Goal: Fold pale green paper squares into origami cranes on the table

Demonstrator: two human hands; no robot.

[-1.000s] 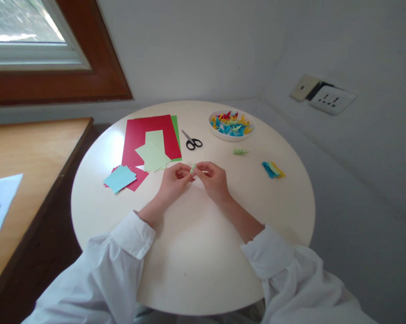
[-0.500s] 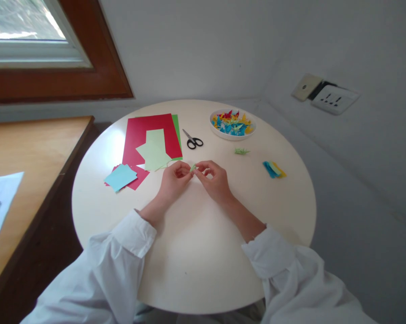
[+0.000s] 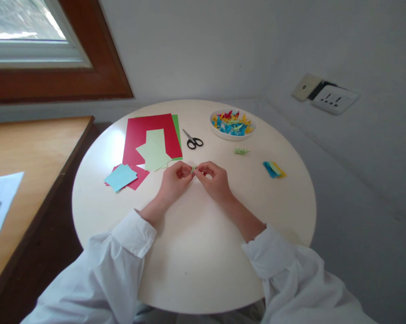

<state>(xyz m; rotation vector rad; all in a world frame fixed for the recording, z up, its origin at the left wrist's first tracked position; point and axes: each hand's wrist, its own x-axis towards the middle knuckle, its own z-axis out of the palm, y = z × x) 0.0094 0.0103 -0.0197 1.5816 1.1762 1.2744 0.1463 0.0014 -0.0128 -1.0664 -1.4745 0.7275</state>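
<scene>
Between my fingertips is a small folded piece of light green paper [image 3: 193, 168], pinched from both sides just above the table. My left hand [image 3: 176, 177] closes thumb and fingers on its left side. On its right side, my right hand [image 3: 212, 177] grips it the same way, and the fingertips of both hands nearly meet. Much of the folded paper is hidden behind my fingers. Just beyond my left hand lie light green sheets [image 3: 154, 150] on a red sheet [image 3: 135, 135].
Scissors [image 3: 193, 141] lie beyond my hands. A white dish [image 3: 219, 132] of colourful folded paper pieces stands at the back right, with green folded pieces [image 3: 241, 151] before it. Blue and yellow papers [image 3: 273, 169] lie right; light blue squares [image 3: 120, 177] lie left on the round table [image 3: 203, 270].
My fingertips have shifted very slightly around the green folded paper, and its visible part now looks more pointed. Everything else lies as before.
</scene>
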